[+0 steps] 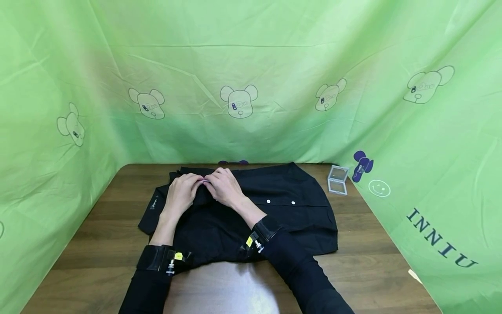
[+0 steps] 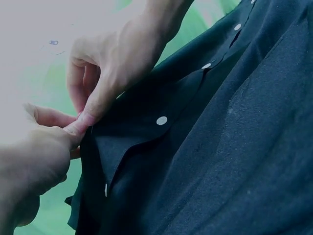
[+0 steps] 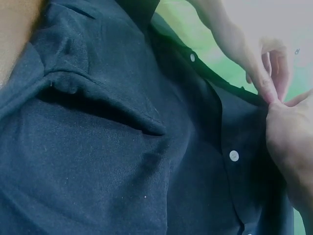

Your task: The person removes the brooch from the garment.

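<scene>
A black shirt [image 1: 219, 231] with white buttons lies spread across the table. My left hand [image 1: 181, 194] and right hand [image 1: 225, 187] meet over its far left part, fingertips together. In the left wrist view, thumb and fingers of the left hand [image 2: 34, 161] and right hand [image 2: 122, 54] pinch the raised edge of the button front. A white button [image 2: 162, 120] shows on the cloth close by. The right wrist view has the right hand [image 3: 292, 142] pinching the same edge, beside another button [image 3: 234, 155]. What lies between the fingertips is hidden.
An open clear plastic case [image 1: 338, 179] lies at the table's back right corner. Green cloth [image 1: 239, 52] with bear prints hangs behind and along both sides. The wooden table [image 1: 364, 270] shows around the shirt.
</scene>
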Tool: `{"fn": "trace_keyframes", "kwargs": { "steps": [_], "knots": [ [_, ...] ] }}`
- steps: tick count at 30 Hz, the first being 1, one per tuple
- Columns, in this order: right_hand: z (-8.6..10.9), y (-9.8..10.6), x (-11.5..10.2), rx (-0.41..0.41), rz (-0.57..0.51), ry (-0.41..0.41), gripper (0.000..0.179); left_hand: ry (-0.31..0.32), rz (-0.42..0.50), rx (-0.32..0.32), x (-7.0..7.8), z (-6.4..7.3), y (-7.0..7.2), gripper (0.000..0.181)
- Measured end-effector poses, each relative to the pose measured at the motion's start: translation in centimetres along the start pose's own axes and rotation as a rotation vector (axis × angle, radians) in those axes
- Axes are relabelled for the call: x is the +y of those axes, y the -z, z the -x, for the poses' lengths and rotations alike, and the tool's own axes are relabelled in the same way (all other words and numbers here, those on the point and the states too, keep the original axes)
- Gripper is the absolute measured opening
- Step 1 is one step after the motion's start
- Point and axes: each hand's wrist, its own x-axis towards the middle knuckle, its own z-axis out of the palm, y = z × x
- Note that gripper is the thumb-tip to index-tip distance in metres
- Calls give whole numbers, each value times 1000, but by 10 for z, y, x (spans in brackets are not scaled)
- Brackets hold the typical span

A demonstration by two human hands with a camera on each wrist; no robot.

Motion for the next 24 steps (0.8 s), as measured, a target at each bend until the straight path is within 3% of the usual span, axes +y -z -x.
{"fn": "trace_keyframes", "kwargs": {
  "steps": [10, 18, 24],
  "knots": [
    [-1, 2, 1, 14, 1, -6, 21, -15, 15, 7, 0, -2, -1, 13],
    [-4, 2, 2, 34, -28, -17, 20, 91, 99, -74, 3, -3, 2, 18],
    [-4, 3, 1, 44, -80, -49, 19, 134, 185, -59, 2, -1, 2, 22]
  ]
}}
